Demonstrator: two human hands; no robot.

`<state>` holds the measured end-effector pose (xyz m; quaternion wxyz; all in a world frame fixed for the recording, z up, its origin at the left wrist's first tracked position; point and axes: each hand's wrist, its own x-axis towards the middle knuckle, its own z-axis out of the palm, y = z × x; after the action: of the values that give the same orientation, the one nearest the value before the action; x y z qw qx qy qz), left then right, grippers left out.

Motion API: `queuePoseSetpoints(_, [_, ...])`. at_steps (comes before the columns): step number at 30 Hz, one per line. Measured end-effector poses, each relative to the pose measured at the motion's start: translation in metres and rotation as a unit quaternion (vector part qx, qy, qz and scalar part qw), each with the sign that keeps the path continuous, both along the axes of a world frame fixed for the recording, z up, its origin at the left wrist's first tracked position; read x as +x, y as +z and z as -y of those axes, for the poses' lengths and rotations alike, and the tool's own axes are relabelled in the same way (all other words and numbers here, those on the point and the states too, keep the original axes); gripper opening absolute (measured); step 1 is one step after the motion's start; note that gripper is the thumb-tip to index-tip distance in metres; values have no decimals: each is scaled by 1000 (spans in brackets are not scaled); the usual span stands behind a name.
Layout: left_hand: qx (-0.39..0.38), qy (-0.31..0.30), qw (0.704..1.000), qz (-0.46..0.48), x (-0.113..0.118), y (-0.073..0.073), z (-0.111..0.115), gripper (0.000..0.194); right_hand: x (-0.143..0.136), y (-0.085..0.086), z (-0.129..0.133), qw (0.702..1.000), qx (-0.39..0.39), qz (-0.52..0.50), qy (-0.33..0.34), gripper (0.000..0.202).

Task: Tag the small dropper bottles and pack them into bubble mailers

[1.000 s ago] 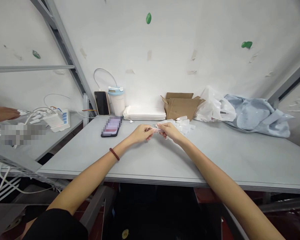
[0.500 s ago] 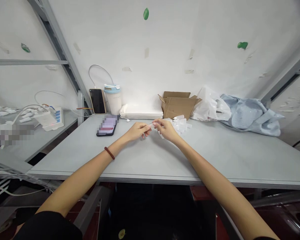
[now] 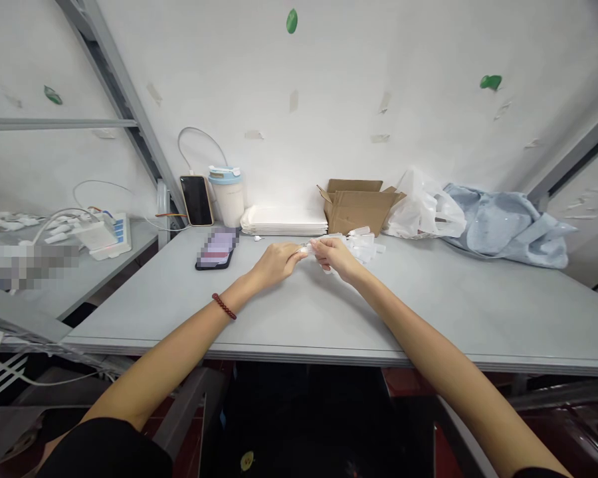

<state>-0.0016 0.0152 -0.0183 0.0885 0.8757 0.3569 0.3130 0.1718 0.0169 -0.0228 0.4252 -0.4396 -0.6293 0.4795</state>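
Beneath both hands spreads the grey table (image 3: 299, 318), the largest thing here. Far off to the right of the right hand lies a crumpled light blue cloth bundle (image 3: 513, 226); nearer that hand, beyond it and to its right, is a white plastic bag (image 3: 418, 212). A brown cardboard box (image 3: 356, 211) with open flaps stands beyond the right hand, and a flat white stack (image 3: 286, 220) lies straight beyond the pair. The lidded cup (image 3: 228, 202) is upright beyond the left hand, to its left, beside a tilted phone (image 3: 197, 200). Another phone (image 3: 216, 249) lies flat left of the left hand. A pile of whitish translucent pieces (image 3: 363, 247) sits just behind and right of the right hand, partly hidden by it.

The left hand (image 3: 278, 263) and right hand (image 3: 339, 261) nearly meet, each pinching the small white piece (image 3: 307, 248) between them; its exact shape is hidden by fingers. Beyond the left hand lies a tiny white part (image 3: 257, 238), apart from the pile
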Motion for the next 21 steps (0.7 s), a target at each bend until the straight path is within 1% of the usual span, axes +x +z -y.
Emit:
queuePoseSetpoints(1, [10, 10, 1000, -2, 0, 0, -1, 29, 0, 0, 0, 999, 24, 12, -25, 47])
queuePoseSetpoints(2, [16, 20, 1000, 0, -1, 0, -3, 29, 1, 1, -1, 995, 65, 36, -63, 45])
queuePoseSetpoints(3, [20, 29, 999, 3, -3, 0, -7, 29, 3, 1, -2, 985, 118, 68, -110, 41])
queuePoseSetpoints(5, [27, 52, 998, 6, -12, -1, -17, 30, 8, 1, -5, 943, 227, 140, -199, 31])
queuePoseSetpoints(7, [39, 104, 994, -9, -27, -3, -31, 31, 17, 2, -9, 900, 292, 200, -254, 22])
queuePoseSetpoints(9, [48, 171, 983, -48, -43, -8, -46, 30, 27, 4, -13, 874, 308, 251, -279, 19])
queuePoseSetpoints(10, [46, 193, 978, -69, -50, -12, -54, 32, 31, 5, -15, 863, 306, 276, -293, 17])
queuePoseSetpoints(11, [41, 201, 975, -87, -57, -15, -61, 34, 35, 5, -16, 853, 299, 298, -306, 16])
queuePoseSetpoints(13, [21, 200, 973, -116, -65, -23, -72, 36, 39, 5, -18, 838, 276, 342, -323, 15])
queuePoseSetpoints(16, [-10, 185, 973, -137, -69, -32, -82, 37, 40, -1, -20, 819, 253, 404, -320, 13])
queuePoseSetpoints(19, [-23, 186, 972, -139, -69, -33, -85, 34, 38, -8, -21, 802, 251, 453, -298, 11])
queuePoseSetpoints(21, [-31, 191, 972, -136, -69, -31, -85, 33, 34, -9, -19, 786, 265, 476, -294, 11])
